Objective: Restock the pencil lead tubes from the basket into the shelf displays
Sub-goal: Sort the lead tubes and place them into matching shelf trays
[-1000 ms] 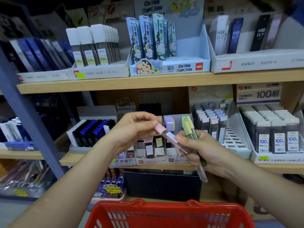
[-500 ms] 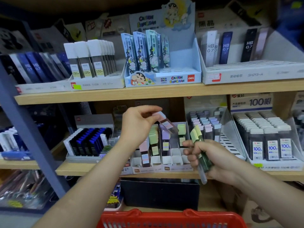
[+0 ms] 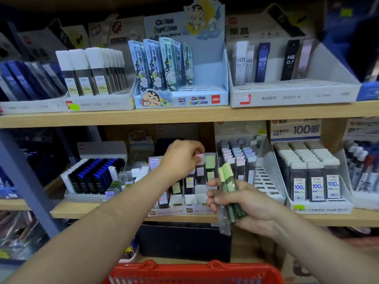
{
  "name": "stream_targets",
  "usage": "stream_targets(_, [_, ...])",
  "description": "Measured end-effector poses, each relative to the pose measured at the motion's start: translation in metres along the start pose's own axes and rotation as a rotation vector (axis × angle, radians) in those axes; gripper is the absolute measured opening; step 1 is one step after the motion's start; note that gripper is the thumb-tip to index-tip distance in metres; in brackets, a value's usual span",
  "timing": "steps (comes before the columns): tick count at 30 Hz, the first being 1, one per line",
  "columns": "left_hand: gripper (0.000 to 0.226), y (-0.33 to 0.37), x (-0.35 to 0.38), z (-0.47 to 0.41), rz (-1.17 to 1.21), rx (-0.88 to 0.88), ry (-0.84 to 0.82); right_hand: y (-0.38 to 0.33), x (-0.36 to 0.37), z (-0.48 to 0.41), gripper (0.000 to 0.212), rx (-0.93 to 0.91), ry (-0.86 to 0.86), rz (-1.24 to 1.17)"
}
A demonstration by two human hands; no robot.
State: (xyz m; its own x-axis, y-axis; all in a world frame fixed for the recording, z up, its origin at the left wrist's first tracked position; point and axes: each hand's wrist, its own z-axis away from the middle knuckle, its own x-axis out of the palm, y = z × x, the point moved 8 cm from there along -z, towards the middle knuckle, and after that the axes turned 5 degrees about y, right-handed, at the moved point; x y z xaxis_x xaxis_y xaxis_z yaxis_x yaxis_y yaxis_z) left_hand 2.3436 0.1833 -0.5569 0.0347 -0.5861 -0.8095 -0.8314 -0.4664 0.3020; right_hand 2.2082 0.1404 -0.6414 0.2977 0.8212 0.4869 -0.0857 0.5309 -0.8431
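Pinching pink tube [image 3: 200, 160] at display [image 3: 192, 210], left hand [image 3: 180, 156] dead centre; right hand [image 3: 246, 206], 4 o'clock of it, clamps green tubes [image 3: 227, 181]; basket [image 3: 192, 271] 6 o'clock.

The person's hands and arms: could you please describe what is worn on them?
The left hand and right hand are bare: no gloves, rings or watch visible. No sleeve shows anywhere in view.
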Motion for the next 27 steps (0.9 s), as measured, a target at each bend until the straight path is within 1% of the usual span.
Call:
stream_targets(5, [0.018,-0.004,0.011,-0.007,-0.026,-0.066,-0.024,0.0,-0.002,0.001,0.04,0.004,0.037,-0.024])
stream_targets(10, [0.022,0.0,0.015,-0.01,-0.109,-0.047,-0.039,0.001,-0.004,0.001,0.041,0.015,0.06,-0.019])
stream_targets(14, [0.023,-0.005,0.017,-0.009,-0.084,-0.065,-0.058,0.002,0.001,-0.002,0.042,0.014,0.054,0.012])
stream_targets(18, [0.044,-0.016,0.007,-0.004,-0.06,-0.047,-0.048,0.001,0.004,-0.005,0.035,0.005,0.06,0.013])
stream_targets(21, [0.052,-0.024,0.007,0.002,-0.153,-0.003,-0.123,0.004,0.003,-0.008,0.034,0.035,0.072,-0.061])
stream_targets(24, [0.052,-0.025,0.008,0.008,-0.191,0.013,-0.143,0.009,0.003,-0.011,0.043,0.074,0.078,-0.137])
stream_targets(27, [0.052,-0.019,0.003,0.011,-0.166,0.035,-0.103,0.007,0.006,-0.013,0.051,0.067,0.076,-0.2])
